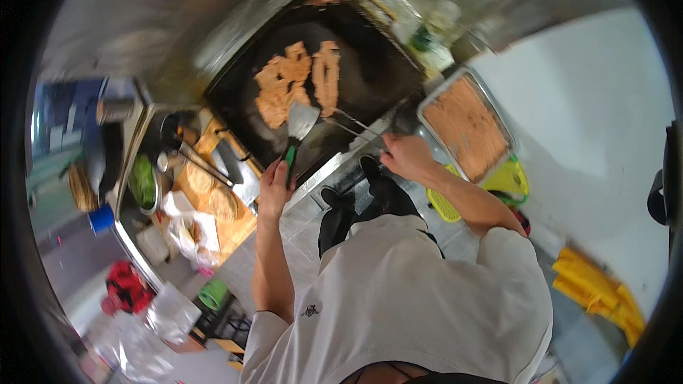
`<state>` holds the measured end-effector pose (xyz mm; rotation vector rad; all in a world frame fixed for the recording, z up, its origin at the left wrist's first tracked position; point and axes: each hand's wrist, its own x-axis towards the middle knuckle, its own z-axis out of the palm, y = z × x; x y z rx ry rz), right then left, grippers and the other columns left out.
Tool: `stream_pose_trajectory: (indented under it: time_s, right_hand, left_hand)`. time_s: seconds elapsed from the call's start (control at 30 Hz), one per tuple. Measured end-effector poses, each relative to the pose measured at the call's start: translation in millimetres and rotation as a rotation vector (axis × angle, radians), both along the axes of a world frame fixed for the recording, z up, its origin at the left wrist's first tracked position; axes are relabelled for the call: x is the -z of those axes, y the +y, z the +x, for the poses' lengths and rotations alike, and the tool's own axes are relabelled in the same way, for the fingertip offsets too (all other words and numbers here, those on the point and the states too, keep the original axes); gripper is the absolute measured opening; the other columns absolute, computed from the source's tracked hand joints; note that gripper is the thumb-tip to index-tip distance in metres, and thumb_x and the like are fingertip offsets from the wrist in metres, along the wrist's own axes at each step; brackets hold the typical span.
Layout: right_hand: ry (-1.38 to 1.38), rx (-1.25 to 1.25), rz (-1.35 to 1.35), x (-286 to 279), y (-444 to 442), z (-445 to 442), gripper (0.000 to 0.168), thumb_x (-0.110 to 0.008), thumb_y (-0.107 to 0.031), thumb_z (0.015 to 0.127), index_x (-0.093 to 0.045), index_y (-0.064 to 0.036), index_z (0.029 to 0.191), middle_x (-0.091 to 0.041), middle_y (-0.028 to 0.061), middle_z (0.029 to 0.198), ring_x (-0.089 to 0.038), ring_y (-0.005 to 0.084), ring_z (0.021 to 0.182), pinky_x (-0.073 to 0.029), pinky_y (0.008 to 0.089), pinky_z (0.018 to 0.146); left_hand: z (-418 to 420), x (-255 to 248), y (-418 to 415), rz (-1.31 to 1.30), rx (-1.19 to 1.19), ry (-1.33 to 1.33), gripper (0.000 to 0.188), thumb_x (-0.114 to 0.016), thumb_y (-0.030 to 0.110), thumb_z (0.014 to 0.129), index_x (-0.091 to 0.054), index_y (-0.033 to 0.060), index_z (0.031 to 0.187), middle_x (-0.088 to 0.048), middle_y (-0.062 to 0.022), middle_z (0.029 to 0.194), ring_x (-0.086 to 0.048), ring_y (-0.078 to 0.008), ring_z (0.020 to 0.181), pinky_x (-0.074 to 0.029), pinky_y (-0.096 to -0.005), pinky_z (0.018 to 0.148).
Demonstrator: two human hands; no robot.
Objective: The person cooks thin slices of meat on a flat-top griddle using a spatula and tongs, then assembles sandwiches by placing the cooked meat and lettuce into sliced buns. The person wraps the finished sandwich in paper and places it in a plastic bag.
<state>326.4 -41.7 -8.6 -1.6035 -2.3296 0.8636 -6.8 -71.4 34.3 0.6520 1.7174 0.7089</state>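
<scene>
My left hand (275,186) grips the green and black handle of a metal scraper spatula (302,121). Its blade rests at the lower edge of a group of flat orange-brown meat slices (281,82) on a black griddle (379,72). In my right hand (408,156) is a pair of metal tongs (358,124), whose tips reach the near end of a long meat strip (326,77). That strip lies just right of the group, partly apart from it. Blur hides whether the tips pinch the meat.
A metal tray (465,124) full of orange-brown meat stands right of the griddle, above a yellow-green plastic basket (445,200). At the left, a wooden board (237,234) bears round flatbreads (223,204) and a wrapped item. Beyond it sits a bowl of green leaves (142,184).
</scene>
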Motion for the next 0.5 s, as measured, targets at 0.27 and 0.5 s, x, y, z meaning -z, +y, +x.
stream_pose_trajectory:
  time_s: [0.27, 0.5]
  right_hand:
    - [-0.057, 0.493, 0.077, -3.7, -71.6, 80.6, 0.023, -0.061, -0.025, 0.083, -0.055, -0.003, 0.083, -0.059, 0.0179, 0.065, -0.061, 0.0428, 0.064, -0.048, 0.0527, 0.057]
    - [0.042, 0.465, -0.016, -14.1, -61.7, 58.6, 0.02, -0.06, -0.024, 0.087, -0.057, -0.004, 0.086, -0.059, 0.0221, 0.066, -0.061, 0.0422, 0.064, -0.048, 0.0495, 0.058]
  left_hand:
    - [1.8, -9.5, -19.0, 0.019, -0.343, 0.118, 0.037, -0.063, 0.039, 0.094, -0.061, 0.0089, 0.115, -0.059, -0.0015, 0.084, -0.056, -0.0096, 0.063, -0.043, -0.0191, 0.051]
    - [26.5, -14.2, 21.0, 0.072, 0.127, 0.044, 0.035, -0.048, 0.036, 0.102, -0.058, 0.0044, 0.112, -0.053, -0.0028, 0.064, -0.041, -0.0088, 0.043, -0.03, -0.0234, 0.04]
